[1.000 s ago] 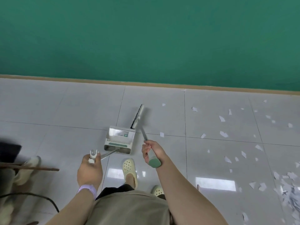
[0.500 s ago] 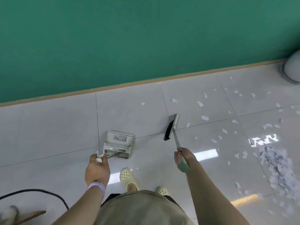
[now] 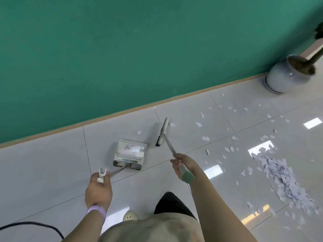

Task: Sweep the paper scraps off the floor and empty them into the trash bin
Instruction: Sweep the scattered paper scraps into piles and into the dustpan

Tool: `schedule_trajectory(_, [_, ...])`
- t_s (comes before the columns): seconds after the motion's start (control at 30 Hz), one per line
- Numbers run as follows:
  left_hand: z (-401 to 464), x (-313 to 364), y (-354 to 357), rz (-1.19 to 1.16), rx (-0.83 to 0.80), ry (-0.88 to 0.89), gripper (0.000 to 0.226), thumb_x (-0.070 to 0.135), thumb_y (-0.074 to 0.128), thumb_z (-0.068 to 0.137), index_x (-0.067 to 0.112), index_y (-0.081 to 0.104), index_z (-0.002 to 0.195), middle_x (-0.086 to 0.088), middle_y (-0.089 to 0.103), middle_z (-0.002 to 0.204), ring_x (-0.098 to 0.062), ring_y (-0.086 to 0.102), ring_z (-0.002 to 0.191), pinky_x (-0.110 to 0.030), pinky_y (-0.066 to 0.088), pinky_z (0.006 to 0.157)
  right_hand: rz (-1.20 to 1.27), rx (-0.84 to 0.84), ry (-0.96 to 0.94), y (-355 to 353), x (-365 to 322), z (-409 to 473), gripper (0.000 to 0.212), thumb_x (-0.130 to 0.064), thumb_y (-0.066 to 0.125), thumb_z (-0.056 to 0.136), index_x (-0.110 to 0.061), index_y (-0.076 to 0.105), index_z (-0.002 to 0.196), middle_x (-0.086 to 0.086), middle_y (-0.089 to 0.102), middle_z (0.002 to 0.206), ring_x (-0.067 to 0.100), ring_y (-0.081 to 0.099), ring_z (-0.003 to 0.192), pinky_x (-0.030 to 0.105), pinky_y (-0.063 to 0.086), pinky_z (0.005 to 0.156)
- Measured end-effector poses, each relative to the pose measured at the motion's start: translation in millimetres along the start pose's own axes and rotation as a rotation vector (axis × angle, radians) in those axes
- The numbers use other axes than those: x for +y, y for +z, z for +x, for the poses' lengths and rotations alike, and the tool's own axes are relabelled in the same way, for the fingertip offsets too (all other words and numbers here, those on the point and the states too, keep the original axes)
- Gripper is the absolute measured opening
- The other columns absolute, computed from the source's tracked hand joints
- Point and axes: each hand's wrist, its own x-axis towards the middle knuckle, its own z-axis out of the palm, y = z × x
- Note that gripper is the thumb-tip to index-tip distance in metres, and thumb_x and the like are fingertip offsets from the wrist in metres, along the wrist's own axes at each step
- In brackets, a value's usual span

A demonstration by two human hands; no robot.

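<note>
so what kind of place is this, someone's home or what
Indoors, but home or not I can't tell; it could be an office or studio corner. Clues: a glossy tiled floor reflecting ceiling lights, a plain green wall with a wooden skirting strip, and a white ceramic plant pot by the wall.

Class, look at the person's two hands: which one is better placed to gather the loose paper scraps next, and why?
The right hand. It grips the broom, whose head sits beside the scattered paper scraps to its right. The left hand only holds the dustpan handle, farther from them.
</note>
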Motion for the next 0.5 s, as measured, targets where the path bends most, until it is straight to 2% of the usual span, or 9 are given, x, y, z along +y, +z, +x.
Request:
schedule_trajectory(0.07, [10,11,7,0.009,0.01,-0.016,0.031,0.048,0.053,0.098,0.018,0.057,0.095,-0.007,0.062,0.074,-0.033,0.059,0.071,-0.036,0.047,0.067,-0.031,-0.062,0.021,21,-11,9,0.008,-0.011,0.048,0.101,-0.012,0.04,0.1,-0.001,0.037,0.049,0.008,0.041,0.031,0.013,0.038,0.032])
schedule_trajectory(0.13, [23,21,15,0.047,0.029,-0.044,0.032,0.051,0.053,0.097,0.019,0.057,0.095,-0.012,0.064,0.079,-0.038,0.059,0.077,-0.04,0.049,0.072,-0.075,-0.119,0.075,43,-23,21,0.009,-0.01,0.047,0.101,-0.009,0.042,0.094,-0.002,0.039,0.05,0.007,0.041,0.031,0.012,0.037,0.033])
schedule_trajectory(0.23, [38,43,21,0.1,0.056,-0.083,0.034,0.051,0.056,0.095,0.017,0.058,0.099,-0.019,0.066,0.094,-0.044,0.06,0.092,-0.046,0.049,0.084,-0.165,-0.19,0.153,78,-46,39,0.022,-0.009,0.043,0.102,-0.006,0.047,0.08,-0.005,0.04,0.046,0.004,0.041,0.031,0.012,0.037,0.033])
schedule_trajectory(0.37, [53,73,27,0.162,0.094,-0.159,0.041,0.049,0.059,0.094,0.011,0.062,0.11,-0.024,0.064,0.115,-0.046,0.058,0.109,-0.05,0.045,0.098,-0.227,-0.288,0.224,120,-66,62,0.019,-0.006,0.041,0.098,-0.013,0.043,0.08,-0.006,0.04,0.048,0.002,0.042,0.033,0.012,0.04,0.036])
schedule_trajectory(0.5, [59,99,39,0.16,0.164,-0.227,0.041,0.045,0.06,0.096,0.007,0.063,0.109,-0.027,0.064,0.113,-0.046,0.06,0.106,-0.05,0.045,0.097,-0.184,-0.347,0.313,142,-88,86,0.026,-0.005,0.038,0.1,-0.012,0.04,0.074,-0.005,0.039,0.045,0.003,0.041,0.031,0.012,0.04,0.038])
